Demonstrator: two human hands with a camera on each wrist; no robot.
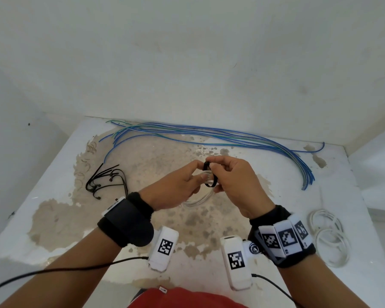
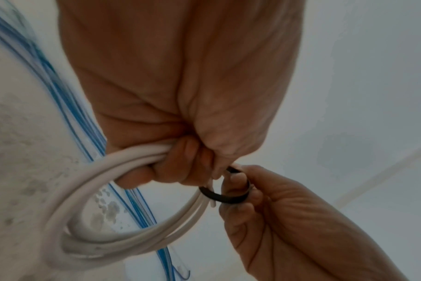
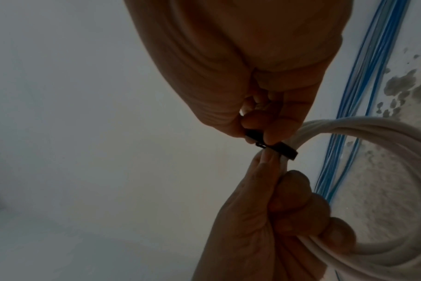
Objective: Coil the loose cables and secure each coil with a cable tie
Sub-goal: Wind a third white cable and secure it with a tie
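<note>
Gripping the white round-cable coil (image 2: 89, 192) in my left hand (image 1: 176, 187), my right hand (image 1: 233, 185) pinches the black plastic cable tie (image 1: 210, 176) looped around it, not yet tightened. Two white coils (image 1: 328, 236) lie finished; the loose blue wires (image 1: 220, 134) remain.

Setting: bare, unfinished room corner, likely a utility or work space. Evidence: plain white walls (image 1: 187, 52), stained and scuffed; white work surface (image 1: 60, 174) with paint worn to mottled beige patches; loose blue wires (image 1: 209, 132) along the wall; heap of black cable ties (image 1: 107, 178); two white coils (image 1: 329, 236) at right.
</note>
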